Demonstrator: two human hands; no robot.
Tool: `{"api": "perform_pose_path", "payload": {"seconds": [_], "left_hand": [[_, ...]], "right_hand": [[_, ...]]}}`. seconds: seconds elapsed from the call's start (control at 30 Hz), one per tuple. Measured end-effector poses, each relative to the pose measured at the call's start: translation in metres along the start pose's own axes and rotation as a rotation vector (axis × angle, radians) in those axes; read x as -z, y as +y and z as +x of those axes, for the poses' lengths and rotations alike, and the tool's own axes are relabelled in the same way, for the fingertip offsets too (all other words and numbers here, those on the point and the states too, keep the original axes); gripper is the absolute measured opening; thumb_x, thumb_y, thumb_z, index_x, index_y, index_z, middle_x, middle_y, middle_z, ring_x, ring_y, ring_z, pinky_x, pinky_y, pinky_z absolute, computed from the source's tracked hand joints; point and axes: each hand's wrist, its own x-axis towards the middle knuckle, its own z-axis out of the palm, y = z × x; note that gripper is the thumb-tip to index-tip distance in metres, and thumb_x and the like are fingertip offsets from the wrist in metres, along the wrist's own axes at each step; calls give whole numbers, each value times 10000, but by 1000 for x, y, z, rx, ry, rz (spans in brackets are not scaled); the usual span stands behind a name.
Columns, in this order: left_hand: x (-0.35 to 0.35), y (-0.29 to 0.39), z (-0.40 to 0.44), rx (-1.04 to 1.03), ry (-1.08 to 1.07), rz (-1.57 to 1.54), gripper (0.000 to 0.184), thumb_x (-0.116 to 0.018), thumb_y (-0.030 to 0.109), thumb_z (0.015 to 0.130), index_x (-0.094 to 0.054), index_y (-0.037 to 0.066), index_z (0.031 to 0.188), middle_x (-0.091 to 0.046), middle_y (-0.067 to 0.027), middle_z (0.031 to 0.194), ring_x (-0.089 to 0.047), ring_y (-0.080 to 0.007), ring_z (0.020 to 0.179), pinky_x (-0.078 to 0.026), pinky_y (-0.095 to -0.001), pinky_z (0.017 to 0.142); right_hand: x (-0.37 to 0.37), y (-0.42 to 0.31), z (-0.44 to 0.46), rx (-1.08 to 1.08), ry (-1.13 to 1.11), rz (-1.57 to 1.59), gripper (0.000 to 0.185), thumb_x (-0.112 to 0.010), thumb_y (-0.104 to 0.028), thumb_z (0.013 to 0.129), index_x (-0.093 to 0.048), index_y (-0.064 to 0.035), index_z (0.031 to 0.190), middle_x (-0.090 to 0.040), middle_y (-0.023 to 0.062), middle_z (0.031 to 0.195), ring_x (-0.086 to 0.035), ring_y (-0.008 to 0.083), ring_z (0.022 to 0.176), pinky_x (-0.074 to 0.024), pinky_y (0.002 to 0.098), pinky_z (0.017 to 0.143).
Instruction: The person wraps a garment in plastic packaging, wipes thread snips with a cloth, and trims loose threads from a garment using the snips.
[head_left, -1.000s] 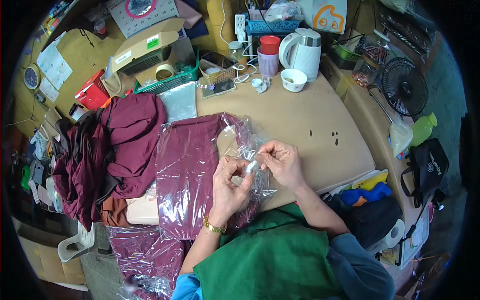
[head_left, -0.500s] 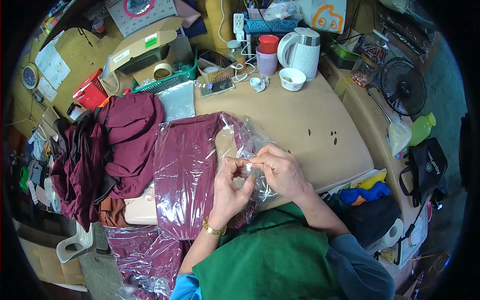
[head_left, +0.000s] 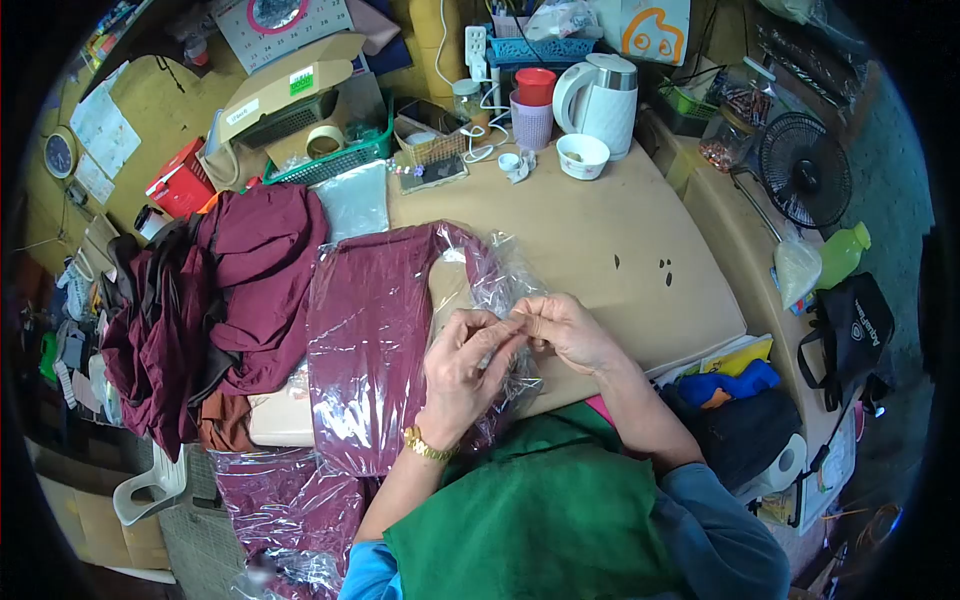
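Observation:
My left hand and my right hand meet fingertip to fingertip in front of me, both closed in a pinch. Whatever lies between the fingers is too small or hidden to name. Under and around them is the crumpled loose end of a clear plastic bag. This bag encloses a folded maroon garment, lying flat on the tan tabletop. A gold-coloured bracelet circles my left wrist.
Unbagged maroon garments are heaped at left, near a flat stack of clear plastic bags. Another bagged garment hangs below the table's front edge. A white kettle, a white bowl and a green basket stand along the back.
Both hands have shifted slightly; my left hand has turned its back more toward the camera. A small whitish bit seen at the fingertips before is now hidden. The bagged garment stays in place.

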Motion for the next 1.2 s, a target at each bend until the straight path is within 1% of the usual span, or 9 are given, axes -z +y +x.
{"api": "perform_pose_path", "payload": {"seconds": [0.23, 0.5, 0.67, 0.73, 0.8, 0.9, 1.07, 1.17, 1.2], "left_hand": [[-6, -12, 4, -49, 71, -18, 113, -738, -27, 758, -654, 25, 814, -620, -71, 744, -604, -183, 667, -484, -288, 577], [1, 0, 12, -64, 77, 84, 120, -688, -35, 794, -585, 23, 816, -600, -82, 742, -588, -219, 668, -466, -323, 596], [58, -14, 4, 111, 39, 287, 288, -657, 100, 848, -567, 20, 1109, -578, -172, 1107, -561, -350, 1037, -447, -417, 895], [59, -40, -15, 263, -116, 482, 463, -566, 301, 931, -461, 45, 1303, -479, -195, 1331, -427, -376, 1265, -313, -504, 1049], [44, -70, -37, 391, -233, 645, 573, -500, 398, 957, -378, 66, 1407, -363, -196, 1457, -279, -383, 1388, -176, -575, 1114], [24, -100, -63, 373, -318, 868, 637, -473, 467, 948, -356, 91, 1449, -288, -184, 1521, -195, -376, 1433, -85, -606, 1131], [22, -96, -60, 405, -311, 885, 602, -490, 426, 947, -372, 104, 1442, -310, -154, 1519, -200, -349, 1439, -92, -582, 1141], [23, -96, -60, 423, -320, 886, 602, -488, 441, 946, -382, 113, 1439, -314, -153, 1518, -207, -344, 1438, -98, -580, 1140], [23, -96, -59, 424, -320, 885, 602, -488, 441, 946, -382, 113, 1439, -314, -153, 1518, -207, -344, 1438, -98, -580, 1140]], "right_hand": [[4, -2, -3, 49, -20, 20, 110, -599, -122, 946, -650, -24, 947, -605, -40, 773, -509, 32, 660, -415, 199, 594], [32, -22, -2, 406, 670, -736, 94, -567, -17, 917, -652, -18, 959, -622, 4, 777, -526, 38, 671, -428, 200, 606], [58, -39, -34, 649, 1039, -773, 63, -571, -28, 920, -625, -12, 946, -603, 19, 778, -524, 57, 698, -435, 214, 638], [45, -17, -57, 382, 671, -512, 68, -583, -48, 920, -596, 12, 949, -619, 27, 839, -548, 52, 770, -445, 215, 682], [26, -8, -56, 6, 460, -849, 125, -608, -76, 906, -581, 29, 968, -619, 83, 960, -606, 137, 862, -477, 278, 741], [36, 45, -38, 266, 600, -1345, 341, -662, -257, 878, -586, -1, 1089, -569, 182, 1137, -592, 309, 964, -478, 381, 801], [37, 37, -31, 20, 653, -1507, 348, -660, -232, 856, -579, 29, 1072, -556, 178, 1123, -524, 349, 1091, -443, 408, 901], [50, 31, -30, 170, 439, -1266, 261, -650, -130, 858, -580, 27, 1054, -606, 133, 1016, -586, 293, 984, -470, 380, 859], [53, 28, -31, 138, 395, -713, 212, -647, -74, 845, -586, 12, 1030, -612, 93, 944, -598, 239, 911, -477, 344, 825]]}}
